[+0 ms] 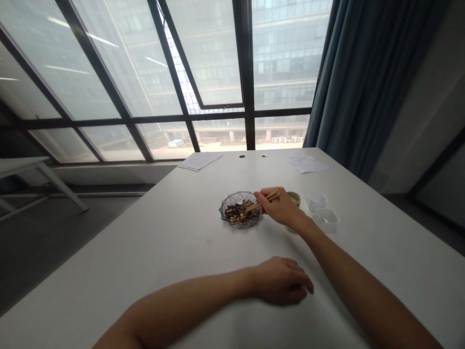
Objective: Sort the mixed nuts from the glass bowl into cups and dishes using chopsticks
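Observation:
My right hand (278,206) is closed around a pair of wooden chopsticks (272,195). The chopstick tips reach into a clear glass bowl (222,211) with a scalloped rim. Inside it lies a mix of dark and light beans or nuts (238,211), too small to name surely. My left hand (285,281) rests near the table's front, below my right forearm, its fingers loosely curled and nothing visible in them. Behind my right hand a round greenish container (294,198) is partly hidden. Two clear plastic tubs (327,216) stand right of it, the nearer holding a small reddish bit.
The white table (174,228) carries papers (199,161) at the far left and more sheets (307,162) at the far right. A small dark disc (242,156) lies at the far edge. Windows and a blue curtain (348,97) stand beyond; another table (25,165) is left.

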A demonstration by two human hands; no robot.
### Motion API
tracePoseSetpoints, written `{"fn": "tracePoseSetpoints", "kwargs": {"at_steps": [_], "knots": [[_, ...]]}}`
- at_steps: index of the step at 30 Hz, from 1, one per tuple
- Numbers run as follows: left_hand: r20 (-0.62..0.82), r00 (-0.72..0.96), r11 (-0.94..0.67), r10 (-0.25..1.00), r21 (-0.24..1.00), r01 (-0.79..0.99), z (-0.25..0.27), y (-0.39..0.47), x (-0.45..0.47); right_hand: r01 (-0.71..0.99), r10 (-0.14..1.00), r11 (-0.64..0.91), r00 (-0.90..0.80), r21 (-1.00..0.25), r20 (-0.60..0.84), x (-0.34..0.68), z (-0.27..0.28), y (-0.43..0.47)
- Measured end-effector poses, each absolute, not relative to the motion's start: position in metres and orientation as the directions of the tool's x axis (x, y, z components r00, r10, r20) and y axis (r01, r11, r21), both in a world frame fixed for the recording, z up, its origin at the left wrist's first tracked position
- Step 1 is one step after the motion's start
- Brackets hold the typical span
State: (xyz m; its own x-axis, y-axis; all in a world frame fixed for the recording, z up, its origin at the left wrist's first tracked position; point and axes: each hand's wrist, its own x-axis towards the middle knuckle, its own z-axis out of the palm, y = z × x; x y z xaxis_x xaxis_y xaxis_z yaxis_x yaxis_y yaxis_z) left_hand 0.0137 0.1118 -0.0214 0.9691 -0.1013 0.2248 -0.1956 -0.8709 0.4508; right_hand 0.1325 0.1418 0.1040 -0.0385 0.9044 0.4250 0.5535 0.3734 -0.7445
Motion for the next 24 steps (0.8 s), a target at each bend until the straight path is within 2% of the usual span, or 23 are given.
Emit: {"fn": "tracePoseSetpoints", "kwargs": {"at_steps": [9,16,24], "knots": [[0.244,0.963,-0.872,-0.116,0.439,-0.216,-0.023,0.112,0.013,0.497,0.928,0.361,-0.113,-0.789,0.354,0.129,0.096,0.144],[0.235,0.965,-0.880,-0.114,0.427,-0.208,-0.021,0.112,0.014,0.522,0.912,0.399,-0.140,-0.754,0.386,0.126,0.094,0.145],[0.238,0.964,-0.880,-0.115,0.426,-0.210,-0.021,0.111,0.015,0.440,0.903,0.397,-0.032,-0.806,0.428,0.124,0.091,0.147]]}}
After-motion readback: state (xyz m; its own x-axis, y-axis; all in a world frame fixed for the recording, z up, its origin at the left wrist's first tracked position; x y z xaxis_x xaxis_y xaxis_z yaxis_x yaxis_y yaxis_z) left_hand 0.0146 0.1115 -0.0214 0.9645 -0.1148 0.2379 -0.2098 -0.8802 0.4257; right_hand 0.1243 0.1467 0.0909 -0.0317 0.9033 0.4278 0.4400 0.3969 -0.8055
